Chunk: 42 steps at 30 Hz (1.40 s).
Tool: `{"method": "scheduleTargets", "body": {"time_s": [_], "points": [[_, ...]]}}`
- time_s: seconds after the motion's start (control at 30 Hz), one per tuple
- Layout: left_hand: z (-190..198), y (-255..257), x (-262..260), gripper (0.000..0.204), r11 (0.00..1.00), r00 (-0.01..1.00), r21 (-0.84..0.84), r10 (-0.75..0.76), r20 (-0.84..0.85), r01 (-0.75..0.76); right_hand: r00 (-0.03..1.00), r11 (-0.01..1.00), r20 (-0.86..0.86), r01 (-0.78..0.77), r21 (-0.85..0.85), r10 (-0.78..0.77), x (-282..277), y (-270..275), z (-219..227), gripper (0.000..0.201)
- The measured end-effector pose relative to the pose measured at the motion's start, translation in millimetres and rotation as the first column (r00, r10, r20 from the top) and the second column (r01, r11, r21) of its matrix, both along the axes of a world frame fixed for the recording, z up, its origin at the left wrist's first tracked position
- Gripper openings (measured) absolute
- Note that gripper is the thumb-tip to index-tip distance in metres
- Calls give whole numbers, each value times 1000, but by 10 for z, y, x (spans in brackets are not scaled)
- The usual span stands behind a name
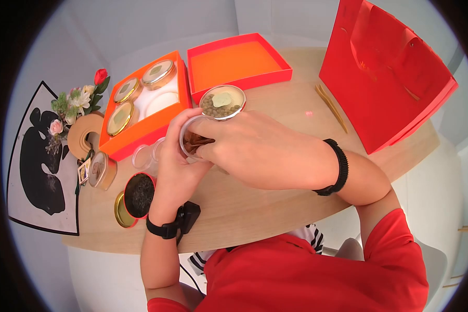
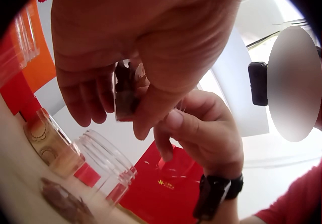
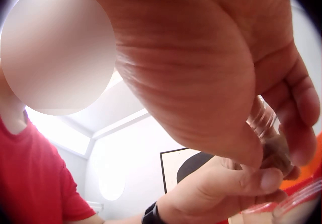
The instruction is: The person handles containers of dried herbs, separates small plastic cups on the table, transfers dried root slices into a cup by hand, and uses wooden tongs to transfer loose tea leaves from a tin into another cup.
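Observation:
Near the middle of the head view, my left hand (image 1: 172, 174) grips a clear jar (image 1: 183, 136) with its mouth facing up. Brown dried pieces (image 1: 193, 141) show inside it. My right hand (image 1: 268, 151) has its thumb and forefinger at the mouth, pinching at the brown pieces; the fingertips are partly hidden. In the left wrist view the left hand (image 2: 151, 38) curls round the jar (image 2: 125, 91), and the right hand (image 2: 209, 133) is beside it. The right wrist view shows the right hand (image 3: 201, 68) bent over the jar (image 3: 262, 118) and the left hand (image 3: 216, 189) below.
An orange box (image 1: 140, 136) with lidded jars stands at the back left, beside its lid (image 1: 239, 62). A jar of green-grey pellets (image 1: 223, 102), a tin of dark leaves (image 1: 139, 195), a brown jar (image 1: 102, 170), wooden tongs (image 1: 332, 108), a red bag (image 1: 382, 78) and flowers (image 1: 80, 99) surround the hands.

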<state>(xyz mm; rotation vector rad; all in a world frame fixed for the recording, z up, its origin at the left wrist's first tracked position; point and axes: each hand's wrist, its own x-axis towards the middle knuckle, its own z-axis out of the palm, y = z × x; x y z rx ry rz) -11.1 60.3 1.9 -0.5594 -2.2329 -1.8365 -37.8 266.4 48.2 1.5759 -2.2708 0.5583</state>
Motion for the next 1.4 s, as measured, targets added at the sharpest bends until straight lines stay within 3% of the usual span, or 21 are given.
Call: {"method": "scheduleTargets", "body": {"time_s": [0.3,0.5,0.57,0.9,1.0,1.07,1.1,1.17,1.2,1.27,1.3,1.37,1.4], "points": [[31,-2,5,84,1000,999,19,19,49,-20,1000,995,8,-3,98,2,-10,17,40,22],[22,-20,-5,84,999,997,22,27,74,-29,999,996,27,16,92,-19,7,50,160,19],[53,1,13,83,999,994,36,30,107,-34,998,1000,51,-24,-11,25,-27,47,151,15],[45,-12,16,81,999,996,24,-33,84,31,999,987,18,45,154,-49,-65,26,84,12],[35,-19,6,80,998,996,31,-53,70,51,997,991,64,28,134,-37,-84,33,113,14],[44,-14,3,79,997,992,66,-59,109,52,985,999,164,-46,-24,49,-115,45,125,15],[44,-15,-3,79,996,993,69,-59,106,52,986,999,161,-46,-20,48,-130,56,146,15],[39,-33,-20,79,999,993,24,-32,110,29,942,995,322,-67,-80,89,-170,79,194,16],[41,-43,-22,79,999,994,27,-31,108,28,943,995,320,-68,-76,89,-175,86,251,16],[37,-60,-22,79,999,991,1,-45,127,45,780,999,625,-17,-34,35,-173,95,382,19],[24,-60,-24,79,999,991,3,-44,127,44,779,999,626,-18,-32,34,-199,105,378,19],[-14,-62,-28,79,997,989,60,-52,135,44,580,980,803,39,-194,136,-259,125,336,21],[-10,-64,-27,79,997,989,62,-52,137,44,578,981,805,39,-192,134,-286,133,322,21]]}}
